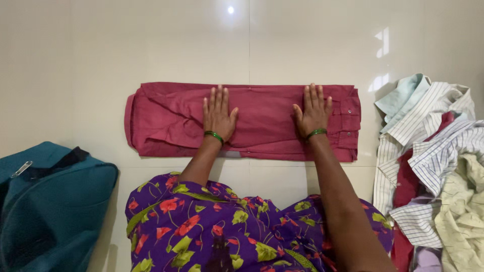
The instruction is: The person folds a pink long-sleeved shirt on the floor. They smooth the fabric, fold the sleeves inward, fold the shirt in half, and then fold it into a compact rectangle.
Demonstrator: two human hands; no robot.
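Your left hand (218, 115) | right hand (313, 113) | both flat, open, gripping nothing, pressing folded trousers (262, 121) on floor (151, 45) | risk: fold may slip on glossy tile.

Bright, sharp view; lamp glare on glossy floor (230, 9).

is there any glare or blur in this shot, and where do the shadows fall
Head view: sharp overall; a lamp glare spot and window reflections shine on the floor tiles; soft shadows hug the near edge of the red trousers and the teal bag.
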